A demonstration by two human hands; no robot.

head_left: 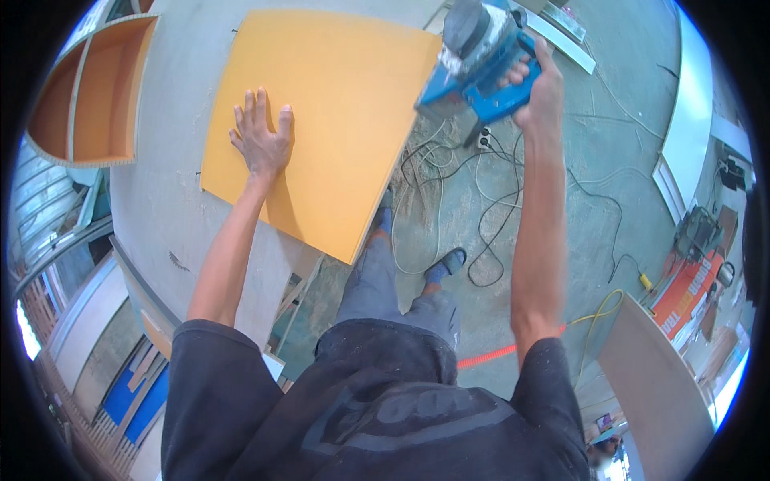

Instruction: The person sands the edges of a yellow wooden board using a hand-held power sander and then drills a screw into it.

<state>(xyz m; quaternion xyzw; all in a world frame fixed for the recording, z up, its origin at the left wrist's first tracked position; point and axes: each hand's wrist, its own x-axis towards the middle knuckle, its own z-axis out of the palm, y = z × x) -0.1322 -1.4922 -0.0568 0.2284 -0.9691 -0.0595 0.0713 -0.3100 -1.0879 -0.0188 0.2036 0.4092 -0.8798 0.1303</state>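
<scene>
A flat orange-yellow board (345, 120) lies on a pale work table, its right edge reaching out over the floor. My left hand (263, 144) rests palm down on the board's left part, fingers spread. At the far right corner, my right hand (544, 84) is wrapped round the handle of a blue electric planer (493, 88). The tool is tilted and slightly blurred, with its front end next to the board's right edge. Whether it touches the edge I cannot tell.
The pale table (172, 192) carries an orange-brown curved shelf unit (108, 88) at the far left. Tangled cords and a white socket block (484, 139) lie on the floor beside my feet. A red coiled hose (487, 357) runs by my right arm. White panels (686, 112) lie far right.
</scene>
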